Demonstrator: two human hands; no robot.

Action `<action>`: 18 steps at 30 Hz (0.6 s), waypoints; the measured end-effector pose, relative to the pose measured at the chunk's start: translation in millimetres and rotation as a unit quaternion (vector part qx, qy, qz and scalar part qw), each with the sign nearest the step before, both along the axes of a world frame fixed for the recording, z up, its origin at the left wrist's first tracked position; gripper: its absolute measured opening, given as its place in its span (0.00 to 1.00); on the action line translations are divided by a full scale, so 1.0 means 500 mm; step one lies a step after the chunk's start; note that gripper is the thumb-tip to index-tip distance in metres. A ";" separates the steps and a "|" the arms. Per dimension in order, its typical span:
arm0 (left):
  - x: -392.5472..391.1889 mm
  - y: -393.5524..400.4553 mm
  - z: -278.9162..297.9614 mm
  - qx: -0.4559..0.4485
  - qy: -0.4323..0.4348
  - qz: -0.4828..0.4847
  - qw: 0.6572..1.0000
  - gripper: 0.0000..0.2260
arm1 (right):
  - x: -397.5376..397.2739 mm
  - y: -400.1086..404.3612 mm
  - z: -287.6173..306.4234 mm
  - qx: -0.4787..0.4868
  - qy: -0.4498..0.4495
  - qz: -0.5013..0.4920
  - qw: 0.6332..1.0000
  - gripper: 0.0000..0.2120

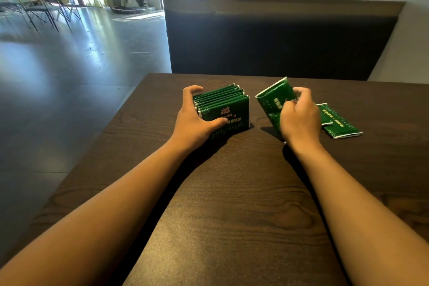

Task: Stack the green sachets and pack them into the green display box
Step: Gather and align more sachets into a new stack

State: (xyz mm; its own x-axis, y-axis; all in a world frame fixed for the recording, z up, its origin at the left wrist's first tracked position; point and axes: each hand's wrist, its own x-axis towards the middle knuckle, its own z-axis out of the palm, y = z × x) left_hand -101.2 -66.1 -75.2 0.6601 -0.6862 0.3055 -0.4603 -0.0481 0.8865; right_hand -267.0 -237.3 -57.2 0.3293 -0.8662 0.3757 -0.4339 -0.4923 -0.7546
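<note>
While the left hand (pixel 195 121) clasps the upright stack (pixel 222 107), the right grip (pixel 299 118) pinches 1 sachet (pixel 274 102) tilted up-right.

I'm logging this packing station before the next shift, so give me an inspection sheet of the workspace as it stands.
Surface: dark wood table, bare in front.
Job's things: row of sachets standing on edge; one sachet tilted in the air; loose sachets lying flat at right. No display box seen.
Clutter: nothing seen.
Grippers: left hand grips the row; right hand holds the tilted sachet.
Cables: nothing seen.
Surroundings: dark bench back behind the table; chairs far left.
</note>
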 end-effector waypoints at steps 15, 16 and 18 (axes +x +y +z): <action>-0.003 -0.004 0.002 -0.009 0.014 -0.042 0.999 0.41 | 0.034 0.051 -0.019 -0.176 0.040 0.203 0.962 0.27; -0.003 -0.004 0.001 -0.007 0.011 -0.043 0.999 0.41 | 0.036 0.055 -0.019 -0.166 0.029 0.216 0.962 0.30; -0.002 -0.004 0.000 -0.003 -0.001 -0.045 0.999 0.40 | 0.036 0.060 -0.017 -0.143 0.012 0.238 0.961 0.31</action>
State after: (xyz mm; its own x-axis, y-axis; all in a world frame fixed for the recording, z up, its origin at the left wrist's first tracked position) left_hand -102.3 -68.2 -75.1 0.5955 -0.7408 0.3107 -0.4639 -0.0014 0.8859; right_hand -249.0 -207.5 -65.6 0.6737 -0.4778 0.5638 -0.1231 -0.8248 -0.5519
